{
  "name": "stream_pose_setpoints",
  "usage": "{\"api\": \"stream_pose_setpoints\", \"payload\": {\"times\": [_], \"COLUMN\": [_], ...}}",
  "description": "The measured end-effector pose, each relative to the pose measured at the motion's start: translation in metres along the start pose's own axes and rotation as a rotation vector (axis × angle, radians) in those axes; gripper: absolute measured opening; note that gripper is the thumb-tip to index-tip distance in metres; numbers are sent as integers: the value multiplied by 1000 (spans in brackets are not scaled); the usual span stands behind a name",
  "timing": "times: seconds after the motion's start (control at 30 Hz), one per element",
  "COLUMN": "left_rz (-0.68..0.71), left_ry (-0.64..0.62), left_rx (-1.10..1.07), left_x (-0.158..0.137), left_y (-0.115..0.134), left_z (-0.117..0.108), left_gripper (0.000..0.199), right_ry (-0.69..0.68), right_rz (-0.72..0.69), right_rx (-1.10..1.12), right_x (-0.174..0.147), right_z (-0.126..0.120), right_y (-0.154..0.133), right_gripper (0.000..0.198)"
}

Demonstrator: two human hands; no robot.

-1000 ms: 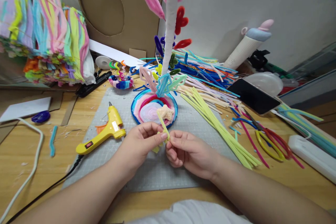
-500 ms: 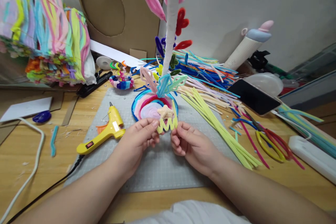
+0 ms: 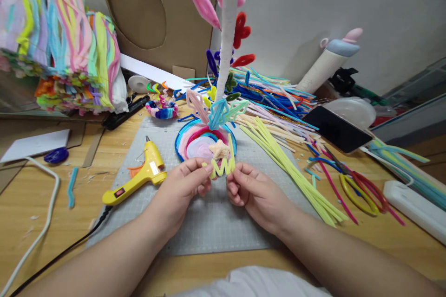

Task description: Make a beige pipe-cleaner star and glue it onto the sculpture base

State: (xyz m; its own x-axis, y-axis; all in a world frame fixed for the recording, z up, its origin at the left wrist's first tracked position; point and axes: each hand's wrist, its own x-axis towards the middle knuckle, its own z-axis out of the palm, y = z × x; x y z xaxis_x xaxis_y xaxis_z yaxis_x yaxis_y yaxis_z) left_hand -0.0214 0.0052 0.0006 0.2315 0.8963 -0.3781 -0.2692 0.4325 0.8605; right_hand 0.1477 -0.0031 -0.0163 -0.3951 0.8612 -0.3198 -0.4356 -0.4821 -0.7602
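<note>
Between my two hands is a pale yellow pipe cleaner [image 3: 223, 167] bent into zigzags, with one straight end pointing up at the right. My left hand [image 3: 190, 177] pinches its left end between thumb and fingers. At the right, my right hand [image 3: 249, 183] pinches it near the last bend. Just behind it, a cream star [image 3: 219, 151] sits at the front of a round base [image 3: 180, 141] coiled in blue, pink and lilac. From the base rises a white wrapped stem [image 3: 228, 28] with coloured fuzzy petals and loops.
A yellow hot glue gun [image 3: 148, 171] lies left on the grey cutting mat [image 3: 223, 232]. Yellow-green pipe cleaners [image 3: 285, 167] lie to the right, beside scissors [image 3: 358, 190] and a phone [image 3: 337, 128]. Bundled pipe cleaners [image 3: 69, 46] stand back left, before a cardboard panel [image 3: 188, 9].
The left end of the zigzag pipe cleaner has shifted slightly within my left fingers, and its bends look a little different. Both hands stay almost in place.
</note>
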Motion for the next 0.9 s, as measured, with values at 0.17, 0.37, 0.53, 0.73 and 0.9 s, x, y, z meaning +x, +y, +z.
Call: {"api": "stream_pose_setpoints", "payload": {"times": [0.17,0.37,0.53,0.73,0.9], "left_rz": [14,13,23,-8,-7], "left_ry": [2,-19,-33,-64,-77], "left_rx": [46,53,51,157,184], "left_x": [-1,0,0,-2,-2], "left_y": [0,-1,-1,-2,-2], "left_z": [0,1,0,0,2], "left_gripper": [23,23,23,23,22], "right_ry": [-32,-40,-37,-53,-55], "right_rz": [22,52,62,76,90], "right_rx": [-62,-89,-87,-134,-154], "right_x": [-1,-1,-1,-2,-2], "right_z": [2,2,2,3,3], "right_y": [1,2,2,2,3], "right_gripper": [23,25,26,27,28]}}
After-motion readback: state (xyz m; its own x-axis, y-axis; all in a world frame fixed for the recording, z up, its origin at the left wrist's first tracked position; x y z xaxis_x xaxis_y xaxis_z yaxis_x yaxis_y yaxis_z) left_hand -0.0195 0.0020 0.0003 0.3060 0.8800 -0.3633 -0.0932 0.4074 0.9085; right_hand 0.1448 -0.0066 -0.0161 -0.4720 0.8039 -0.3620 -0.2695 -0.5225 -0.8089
